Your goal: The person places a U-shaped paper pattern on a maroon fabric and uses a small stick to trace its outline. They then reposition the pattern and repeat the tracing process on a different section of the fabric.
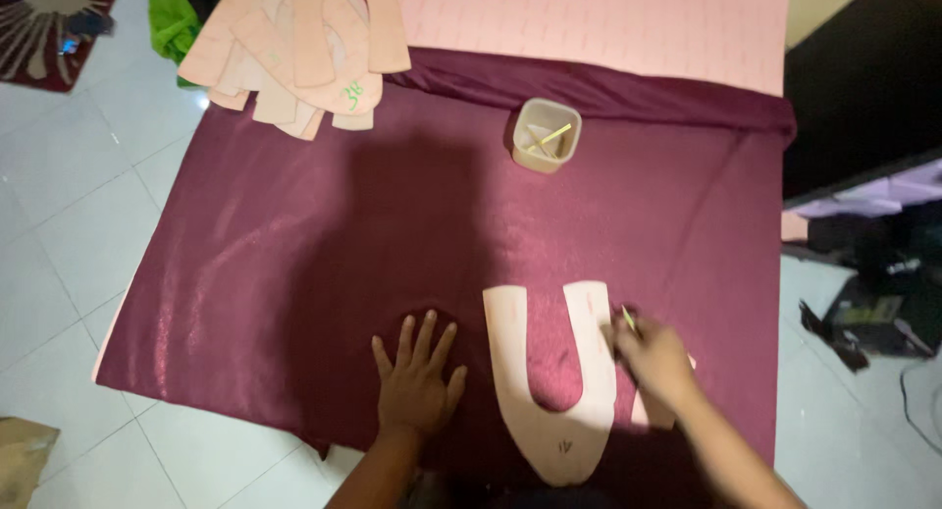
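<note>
- Our left hand [417,386] lies flat with fingers spread on the maroon cloth [294,264], just left of the U-shaped paper pattern [549,421], seemingly to keep the fabric taut.
- Our right hand [653,362] rests on the pattern's right arm, fingers pinched together on a thin yellow-green marker [628,319].
- Beyond the pattern stands a small beige cup [547,134]; further left, a stack of patterns [299,53]. Nothing blocks the pattern.
</note>
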`<state>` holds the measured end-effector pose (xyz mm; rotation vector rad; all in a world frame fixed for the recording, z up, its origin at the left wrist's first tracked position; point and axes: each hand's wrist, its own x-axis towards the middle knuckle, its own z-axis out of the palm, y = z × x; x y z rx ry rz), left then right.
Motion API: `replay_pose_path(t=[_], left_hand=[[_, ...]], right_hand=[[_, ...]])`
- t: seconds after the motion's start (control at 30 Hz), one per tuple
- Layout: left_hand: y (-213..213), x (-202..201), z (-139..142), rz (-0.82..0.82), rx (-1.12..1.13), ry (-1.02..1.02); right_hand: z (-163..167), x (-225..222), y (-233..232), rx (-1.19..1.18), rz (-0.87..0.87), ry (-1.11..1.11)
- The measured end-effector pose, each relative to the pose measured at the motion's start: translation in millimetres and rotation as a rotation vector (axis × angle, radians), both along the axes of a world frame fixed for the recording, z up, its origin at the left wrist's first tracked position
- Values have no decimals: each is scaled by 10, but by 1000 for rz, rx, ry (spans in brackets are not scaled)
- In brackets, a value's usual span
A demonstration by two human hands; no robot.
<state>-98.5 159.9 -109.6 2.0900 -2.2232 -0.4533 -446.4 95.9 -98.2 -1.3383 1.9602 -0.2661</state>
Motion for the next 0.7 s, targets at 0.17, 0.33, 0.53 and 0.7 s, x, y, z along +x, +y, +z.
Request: replay_pose_path(t=[0.17, 0.33, 0.53, 0.7], left_hand=[[125, 97, -18, -72, -100, 44], [276, 141, 146, -254, -2, 53], [369, 93, 109, -401, -100, 178], [474, -13, -111, -109, -130, 628]], right_hand=[[168, 184, 1181, -25, -16, 335], [221, 586, 1583, 98, -275, -23], [163, 430, 1723, -253, -38, 297], [154, 203, 1779, -295, -133, 358]])
